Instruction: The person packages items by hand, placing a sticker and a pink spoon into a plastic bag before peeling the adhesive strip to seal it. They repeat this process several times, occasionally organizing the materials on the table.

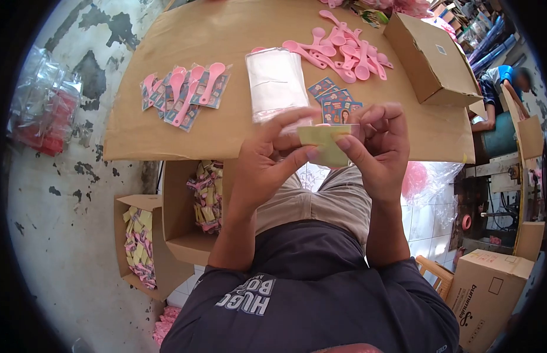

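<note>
Between my two hands, above the table's near edge, is a small yellow-green card (325, 146). My left hand (272, 154) pinches its left side with the thumb, and my right hand (380, 152) grips the right side, thumb on the face toward me. Just beyond them lie several blue printed cards (338, 105). A stack of clear plastic bags (277, 82) rests behind my left hand. Farther back is a pile of pink measuring spoons (350, 50). On the left, more pink spoons lie with printed cards in clear bags (184, 94).
The brown-covered table (226, 138) spans the view. A cardboard box (429, 59) stands at its right end. Below left, open cartons (182, 244) hold packed pieces. Another carton (491, 300) stands at lower right. A person (500, 88) sits at far right.
</note>
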The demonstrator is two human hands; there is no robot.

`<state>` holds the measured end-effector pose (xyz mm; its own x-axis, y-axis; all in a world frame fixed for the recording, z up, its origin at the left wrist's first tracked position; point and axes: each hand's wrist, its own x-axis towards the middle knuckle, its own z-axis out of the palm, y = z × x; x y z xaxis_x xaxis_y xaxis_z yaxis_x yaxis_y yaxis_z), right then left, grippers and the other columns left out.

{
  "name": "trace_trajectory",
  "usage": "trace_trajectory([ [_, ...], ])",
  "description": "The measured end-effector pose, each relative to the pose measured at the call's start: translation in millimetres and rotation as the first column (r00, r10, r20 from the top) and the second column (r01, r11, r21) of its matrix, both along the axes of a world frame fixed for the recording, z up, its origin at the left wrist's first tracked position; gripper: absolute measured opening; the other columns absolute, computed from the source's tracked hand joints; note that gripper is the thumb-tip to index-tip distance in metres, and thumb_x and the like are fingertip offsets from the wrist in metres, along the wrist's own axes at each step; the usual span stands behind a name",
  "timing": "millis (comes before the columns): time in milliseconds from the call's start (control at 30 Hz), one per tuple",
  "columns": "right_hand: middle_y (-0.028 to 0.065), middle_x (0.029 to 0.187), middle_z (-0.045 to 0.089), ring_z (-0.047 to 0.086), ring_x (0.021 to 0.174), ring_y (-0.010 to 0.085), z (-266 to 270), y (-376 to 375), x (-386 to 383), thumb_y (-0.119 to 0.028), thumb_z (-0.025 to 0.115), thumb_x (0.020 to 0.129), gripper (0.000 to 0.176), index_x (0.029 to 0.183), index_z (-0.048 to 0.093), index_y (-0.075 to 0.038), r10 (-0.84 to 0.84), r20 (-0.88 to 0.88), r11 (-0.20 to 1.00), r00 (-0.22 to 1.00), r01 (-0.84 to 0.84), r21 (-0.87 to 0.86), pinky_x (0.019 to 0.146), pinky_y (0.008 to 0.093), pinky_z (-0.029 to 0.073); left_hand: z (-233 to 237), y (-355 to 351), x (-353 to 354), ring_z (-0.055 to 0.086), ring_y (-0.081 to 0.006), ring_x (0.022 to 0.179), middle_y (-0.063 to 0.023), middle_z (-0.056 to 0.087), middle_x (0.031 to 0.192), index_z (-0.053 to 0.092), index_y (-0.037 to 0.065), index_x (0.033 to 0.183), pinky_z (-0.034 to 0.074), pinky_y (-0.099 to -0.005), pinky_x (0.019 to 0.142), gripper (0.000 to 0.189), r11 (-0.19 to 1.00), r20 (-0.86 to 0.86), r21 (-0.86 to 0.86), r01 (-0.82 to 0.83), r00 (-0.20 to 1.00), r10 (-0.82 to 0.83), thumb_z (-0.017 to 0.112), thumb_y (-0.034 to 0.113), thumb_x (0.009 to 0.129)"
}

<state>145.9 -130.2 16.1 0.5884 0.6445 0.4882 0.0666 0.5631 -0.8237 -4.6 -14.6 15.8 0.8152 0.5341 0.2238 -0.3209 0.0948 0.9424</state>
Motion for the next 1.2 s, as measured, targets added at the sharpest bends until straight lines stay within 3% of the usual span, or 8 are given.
trace_trajectory([
  [100, -0.0004, 0.095, 0.060, 0.039, 0.061, -0.0004, 4.4, 0.2, -3.5, 0.003, 0.080, 0.084, 0.035, 0.109, 0.058, -0.005, -0.038, 0.066, 0.987, 0.997, 0.048, -0.152, 0.052, 0.0186, 0.032, -3.2, 10.8, -6.7, 0.069, -0.0214, 0.111, -0.0198, 0.072, 0.120, 0.061, -0.005, 0.127, 0.055, -0.0334, 0.097, 0.030, 0.983, 0.126, 0.113, -0.142, 0.984, 0.128, 0.065, -0.002, 0.098],
  [167, 0.0005, 0.094, 0.060, 0.039, 0.058, 0.0009, 1.7, -0.4, 5.1, -0.001, 0.080, 0.085, 0.029, 0.109, 0.063, -0.005, -0.066, 0.482, 0.901, 0.874, 0.260, -0.348, 0.051, 0.0196, 0.031, 3.3, 27.4, -12.9, 0.069, -0.0245, 0.114, -0.0205, 0.070, 0.122, 0.064, -0.004, 0.117, 0.054, -0.0374, 0.101, 0.020, 0.899, 0.216, 0.263, -0.351, 0.929, 0.300, 0.065, -0.002, 0.098],
  [300, 0.0015, 0.094, 0.061, 0.038, 0.056, 0.0021, -10.5, -2.9, 24.3, -0.007, 0.079, 0.087, 0.022, 0.106, 0.068, -0.005, -0.151, 0.422, 0.886, 0.894, 0.312, -0.344, 0.050, 0.0215, 0.031, 8.5, 91.0, -36.9, 0.062, -0.0244, 0.125, -0.0202, 0.066, 0.131, 0.063, -0.001, 0.114, 0.056, -0.0321, 0.091, 0.020, 0.661, 0.203, 0.501, -0.559, 0.818, 0.538, 0.060, -0.007, 0.096],
  [467, 0.0089, 0.097, 0.064, 0.056, 0.066, 0.0173, -1.3, -4.6, 43.6, -0.028, 0.074, 0.093, 0.030, 0.107, 0.067, -0.001, -0.224, 0.681, 0.614, 0.697, 0.643, -0.457, 0.061, 0.0333, 0.046, -8.7, 121.9, -59.8, 0.060, -0.0304, 0.131, -0.0156, 0.067, 0.134, 0.066, 0.004, 0.121, 0.048, -0.0363, 0.104, 0.044, 0.468, -0.054, 0.765, -0.443, 0.680, 0.731, 0.045, -0.012, 0.085],
  [733, 0.0108, 0.114, 0.059, 0.064, 0.104, 0.0300, -19.5, 7.8, 48.0, -0.044, 0.079, 0.084, 0.051, 0.118, 0.067, -0.009, -0.084, 0.781, 0.380, 0.619, 0.744, -0.549, 0.086, 0.0440, 0.053, -29.1, 118.1, -29.8, 0.067, -0.0301, 0.097, -0.0164, 0.070, 0.108, 0.070, 0.004, 0.121, 0.052, -0.0396, 0.089, 0.027, 0.271, -0.032, 0.927, -0.260, 0.665, 0.746, 0.067, 0.016, 0.097],
  [867, 0.0094, 0.113, 0.057, 0.064, 0.105, 0.0287, -25.1, 6.0, 59.4, -0.046, 0.083, 0.079, 0.054, 0.120, 0.067, -0.013, -0.041, 0.780, 0.410, 0.624, 0.723, -0.556, 0.085, 0.0432, 0.052, -30.6, 128.3, -30.5, 0.067, -0.0296, 0.095, -0.0168, 0.071, 0.105, 0.072, 0.004, 0.117, 0.053, -0.0390, 0.084, 0.025, 0.412, -0.129, 0.856, -0.313, 0.641, 0.756, 0.067, 0.020, 0.098],
  [1067, 0.0071, 0.113, 0.058, 0.064, 0.104, 0.0266, -25.2, 6.6, 64.6, -0.047, 0.085, 0.075, 0.060, 0.122, 0.067, -0.015, -0.032, 0.805, 0.445, 0.592, 0.730, -0.519, 0.084, 0.0425, 0.053, -33.3, 143.0, -32.6, 0.067, -0.0211, 0.088, -0.0135, 0.072, 0.095, 0.074, 0.003, 0.113, 0.051, -0.0320, 0.071, 0.025, 0.206, 0.024, 0.924, -0.323, 0.584, 0.811, 0.066, 0.023, 0.100],
  [1200, 0.0068, 0.115, 0.058, 0.065, 0.103, 0.0271, -26.7, 8.6, 66.7, -0.047, 0.086, 0.074, 0.059, 0.115, 0.066, -0.011, -0.038, 0.799, 0.450, 0.600, 0.724, -0.523, 0.082, 0.0427, 0.053, -36.0, 127.6, -13.2, 0.058, -0.0083, 0.077, -0.0022, 0.069, 0.085, 0.074, 0.003, 0.107, 0.045, -0.0246, 0.066, 0.028, 0.626, -0.169, 0.616, -0.478, 0.697, 0.697, 0.068, 0.030, 0.100],
])
